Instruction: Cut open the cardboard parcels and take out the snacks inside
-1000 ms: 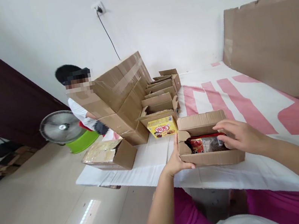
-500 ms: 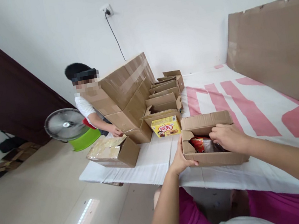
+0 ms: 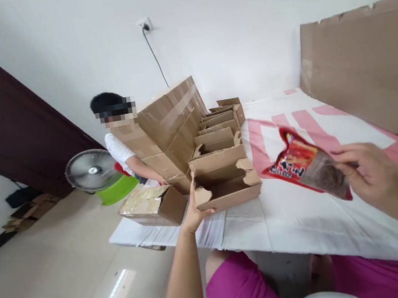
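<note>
My left hand [image 3: 194, 215] grips the left end of an open cardboard box [image 3: 235, 199], thumb along its front and fingers at the side. The box's flaps stand up, and the part of its inside that shows is bare. To the right, my right hand [image 3: 373, 175] pinches one end of a red plastic food packet [image 3: 303, 164] with dark printing and a see-through part showing brownish contents. The packet hangs tilted above the table, apart from the box.
Several open cardboard boxes [image 3: 215, 136] line up behind mine, beside a stack of taped cartons [image 3: 167, 118]. A taped box [image 3: 151, 205] sits at the table's left end. Beyond are a co-worker [image 3: 118, 147] and a fan [image 3: 92, 171]. A cardboard panel [image 3: 369, 69] stands at right.
My right hand has lifted the packet out of the box and off to the right. My left hand has shifted the box left and back, where the yellow carton no longer shows.
</note>
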Action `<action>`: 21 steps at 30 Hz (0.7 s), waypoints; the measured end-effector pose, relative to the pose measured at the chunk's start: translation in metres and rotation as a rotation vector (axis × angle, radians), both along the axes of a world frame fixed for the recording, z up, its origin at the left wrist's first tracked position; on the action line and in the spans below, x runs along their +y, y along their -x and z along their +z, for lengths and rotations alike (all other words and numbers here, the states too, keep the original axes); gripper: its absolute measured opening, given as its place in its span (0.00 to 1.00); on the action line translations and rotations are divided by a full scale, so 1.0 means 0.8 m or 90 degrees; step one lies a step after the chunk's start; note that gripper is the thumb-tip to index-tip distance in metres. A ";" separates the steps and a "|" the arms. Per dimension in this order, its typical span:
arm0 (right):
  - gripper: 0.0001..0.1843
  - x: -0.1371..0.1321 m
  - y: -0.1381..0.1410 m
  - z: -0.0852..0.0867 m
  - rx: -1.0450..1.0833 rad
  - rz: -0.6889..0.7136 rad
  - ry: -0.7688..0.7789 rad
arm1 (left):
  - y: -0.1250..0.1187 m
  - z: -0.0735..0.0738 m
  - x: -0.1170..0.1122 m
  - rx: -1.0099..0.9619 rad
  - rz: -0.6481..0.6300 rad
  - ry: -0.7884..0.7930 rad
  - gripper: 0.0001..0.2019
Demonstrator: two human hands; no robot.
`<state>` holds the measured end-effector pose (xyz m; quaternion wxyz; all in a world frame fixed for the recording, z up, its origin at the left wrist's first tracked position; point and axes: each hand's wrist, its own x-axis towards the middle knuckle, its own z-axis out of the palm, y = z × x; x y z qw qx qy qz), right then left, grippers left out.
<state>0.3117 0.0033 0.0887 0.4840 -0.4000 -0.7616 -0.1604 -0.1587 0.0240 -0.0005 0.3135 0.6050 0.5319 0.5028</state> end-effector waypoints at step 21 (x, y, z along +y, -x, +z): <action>0.32 -0.055 -0.019 -0.195 0.175 -0.172 0.646 | -0.215 -0.066 -0.096 0.127 -0.079 0.052 0.22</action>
